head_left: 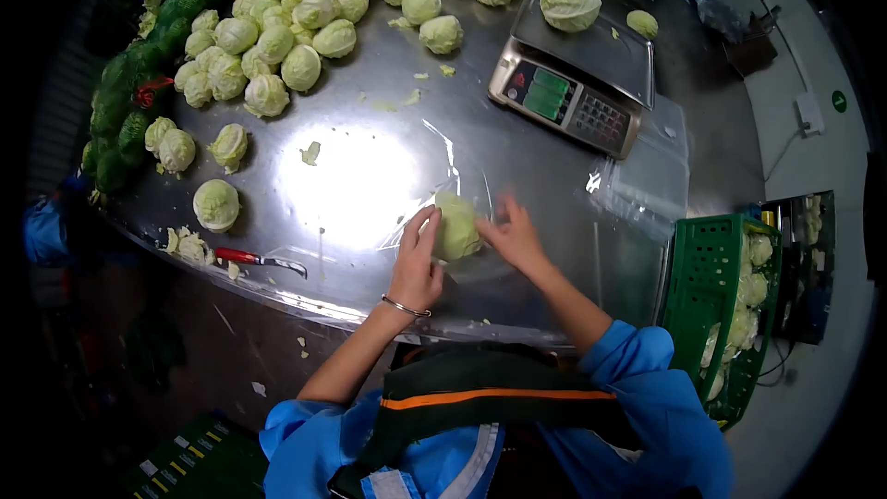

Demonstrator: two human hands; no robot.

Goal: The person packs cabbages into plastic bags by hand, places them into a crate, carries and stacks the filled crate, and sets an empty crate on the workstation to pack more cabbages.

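A pale green cabbage (456, 226) lies on the steel table between my hands, with shiny clear plastic (397, 233) around it. My left hand (418, 263) presses its fingers against the cabbage's left side, and a metal bracelet circles that wrist. To the right is my right hand (515, 238), fingers apart and slightly blurred. One of its fingertips reaches the cabbage's right edge. Left of my hands lies a hooked knife (263, 260) with a red handle, near a trimmed cabbage (216, 205) and some loose leaves (189, 245).
Many cabbages (274, 44) are heaped at the back left, beside green net sacks (139, 92). A digital scale (568, 97) carries a large cabbage (570, 4). Clear plastic bags (647, 166) lie right of it. A green crate (695, 268) with wrapped cabbages stands at the right edge.
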